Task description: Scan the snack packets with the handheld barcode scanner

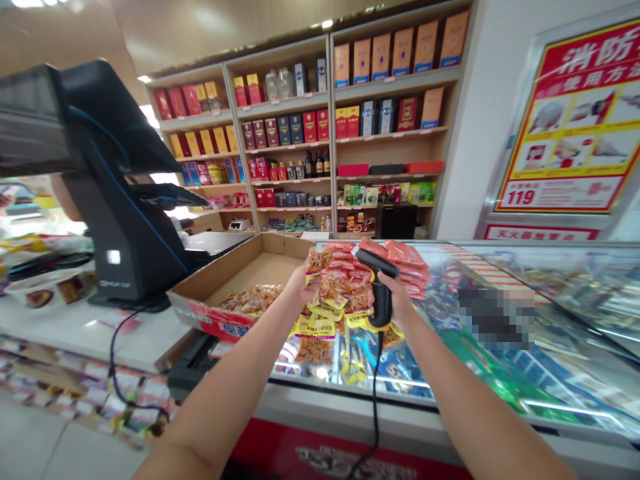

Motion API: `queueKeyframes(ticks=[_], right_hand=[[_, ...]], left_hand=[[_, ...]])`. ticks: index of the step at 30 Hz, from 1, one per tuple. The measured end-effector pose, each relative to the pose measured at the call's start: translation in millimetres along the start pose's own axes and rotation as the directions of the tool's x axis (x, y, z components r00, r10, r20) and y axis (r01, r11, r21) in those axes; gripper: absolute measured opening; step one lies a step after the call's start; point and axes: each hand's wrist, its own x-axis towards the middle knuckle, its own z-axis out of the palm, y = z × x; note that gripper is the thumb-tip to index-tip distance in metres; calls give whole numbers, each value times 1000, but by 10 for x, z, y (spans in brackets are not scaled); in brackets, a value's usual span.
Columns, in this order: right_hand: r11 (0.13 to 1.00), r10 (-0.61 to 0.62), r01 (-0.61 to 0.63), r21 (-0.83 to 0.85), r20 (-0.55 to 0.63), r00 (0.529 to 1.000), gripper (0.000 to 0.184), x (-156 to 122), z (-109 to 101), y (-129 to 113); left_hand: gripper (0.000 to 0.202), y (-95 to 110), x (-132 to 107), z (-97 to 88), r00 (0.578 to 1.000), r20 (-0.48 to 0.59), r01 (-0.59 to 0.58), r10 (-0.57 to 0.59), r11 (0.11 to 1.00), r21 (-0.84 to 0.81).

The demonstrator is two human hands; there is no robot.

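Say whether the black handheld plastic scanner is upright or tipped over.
Upright: the right hand grips the black handheld scanner, its head on top and its black cord leaving the bottom.

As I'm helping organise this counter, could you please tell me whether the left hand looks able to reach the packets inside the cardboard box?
Probably yes: the left hand is beside the cardboard box, whose top is open, though the snack packet it holds could hinder grasping the packets inside.

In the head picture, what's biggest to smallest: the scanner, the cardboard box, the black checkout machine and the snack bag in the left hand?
Largest to smallest, as they look:
1. black checkout machine
2. cardboard box
3. scanner
4. snack bag
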Motion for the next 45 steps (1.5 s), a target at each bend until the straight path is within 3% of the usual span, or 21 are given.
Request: queueKeyframes(ticks=[3, 6, 10, 14, 21, 24, 29, 35, 40, 45], right_hand=[[1000, 13, -13, -2, 5, 1000, 29, -2, -6, 4], [1000, 2, -1, -31, 9, 1000, 29, -12, 6, 14], [998, 17, -17, -55, 13, 1000, 31, -37, 42, 22], [999, 6, -4, -50, 42, 999, 31, -58, 73, 16], [998, -28, 31, -62, 44, 999, 29, -55, 50, 26], [997, 1, 6, -79, 78, 997, 31, -63, 47, 20], [993, 48, -32, -113, 146, 988, 32, -71, 40, 40], [982, 84, -52, -184, 173, 981, 34, -73, 38, 84], [986, 51, -23, -166, 162, 986, 31, -77, 74, 91], [977, 68, -33, -210, 161, 985, 32, -70, 57, 114]], left_hand=[[22, -176, 100, -94, 979, 86, 191, -184, 978, -82], [17, -294, 158, -209, 967, 113, 242, -229, 964, -113], [7, -398, 193, -300, 991, 95, 100, -99, 995, -8], [29, -427, 197, -296, 997, 63, -44, 36, 989, 143], [46, -433, 206, -268, 972, 8, -236, 237, 963, 130], [48, -485, 268, -301, 942, -37, -320, 332, 929, 188], [38, -579, 383, -348, 845, -106, -457, 524, 811, 365], [27, -591, 390, -342, 833, -99, -500, 544, 818, 283], [18, -557, 307, -295, 746, -48, -560, 664, 664, 495], [18, -551, 251, -245, 721, 14, -586, 693, 598, 547]])
